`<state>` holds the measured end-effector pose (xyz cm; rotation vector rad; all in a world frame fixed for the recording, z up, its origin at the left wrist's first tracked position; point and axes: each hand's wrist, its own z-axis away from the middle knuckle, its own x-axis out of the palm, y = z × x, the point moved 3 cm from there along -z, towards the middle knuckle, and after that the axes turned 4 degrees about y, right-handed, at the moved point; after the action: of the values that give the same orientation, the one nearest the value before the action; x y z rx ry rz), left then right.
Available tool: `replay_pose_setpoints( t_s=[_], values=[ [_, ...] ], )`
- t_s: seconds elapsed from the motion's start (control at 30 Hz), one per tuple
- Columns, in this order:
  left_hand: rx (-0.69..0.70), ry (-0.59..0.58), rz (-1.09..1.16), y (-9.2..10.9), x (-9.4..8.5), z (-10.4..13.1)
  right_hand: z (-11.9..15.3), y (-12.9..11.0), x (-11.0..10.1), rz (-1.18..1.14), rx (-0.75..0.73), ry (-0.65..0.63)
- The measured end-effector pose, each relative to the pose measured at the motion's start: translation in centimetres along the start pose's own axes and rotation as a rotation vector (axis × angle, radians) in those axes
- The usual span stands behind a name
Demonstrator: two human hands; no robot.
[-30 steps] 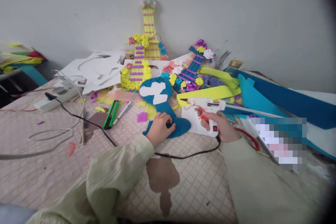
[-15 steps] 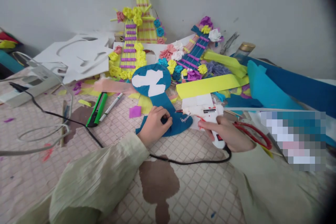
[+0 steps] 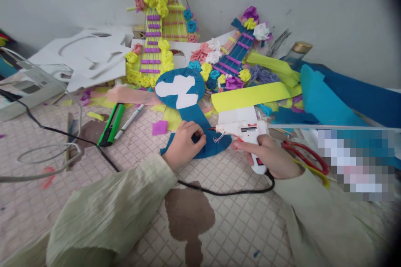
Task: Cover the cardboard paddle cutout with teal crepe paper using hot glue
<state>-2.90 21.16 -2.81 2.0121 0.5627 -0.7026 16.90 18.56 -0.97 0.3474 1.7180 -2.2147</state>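
Observation:
A blue paper shape (image 3: 192, 115) with white patches on its round upper part lies flat on the table. My left hand (image 3: 187, 144) rests on its lower part, thumb and fingers curled together around something I cannot make out. In my right hand (image 3: 272, 156) is a white glue gun (image 3: 246, 130), its dark nozzle pointing left just beside my left fingers, over the blue paper. A small tangle of thin pale strands (image 3: 219, 137) sits below the nozzle. White paper (image 3: 238, 115) lies partly behind the gun.
Flower-decorated paper guitars (image 3: 153, 50) stand at the back. A green cutter (image 3: 112, 125) and a white pen (image 3: 129, 122) lie at left, near cables and a power strip (image 3: 34, 96). Red-handled scissors (image 3: 308, 156), a glass jar (image 3: 296, 54) and blue paper (image 3: 326, 96) are at right.
The view has shifted slightly. The nozzle of the glue gun is a little closer to my left fingers. Both hands keep nearly the same pose.

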Motion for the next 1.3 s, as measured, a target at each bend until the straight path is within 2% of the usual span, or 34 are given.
replay_pose_setpoints(
  t_s=[0.3, 0.83, 1.3],
  values=[
    [-0.002, 0.008, 0.003, 0.0, -0.02, -0.01, 0.02, 0.16, 0.89, -0.043, 0.037, 0.004],
    [-0.012, 0.01, 0.016, 0.17, -0.19, -0.04, 0.06, 0.05, 0.79, -0.034, 0.08, -0.049],
    [-0.006, 0.002, 0.022, 0.11, -0.21, 0.0, -0.08, 0.35, 0.77, -0.076, 0.057, -0.037]
  ],
)
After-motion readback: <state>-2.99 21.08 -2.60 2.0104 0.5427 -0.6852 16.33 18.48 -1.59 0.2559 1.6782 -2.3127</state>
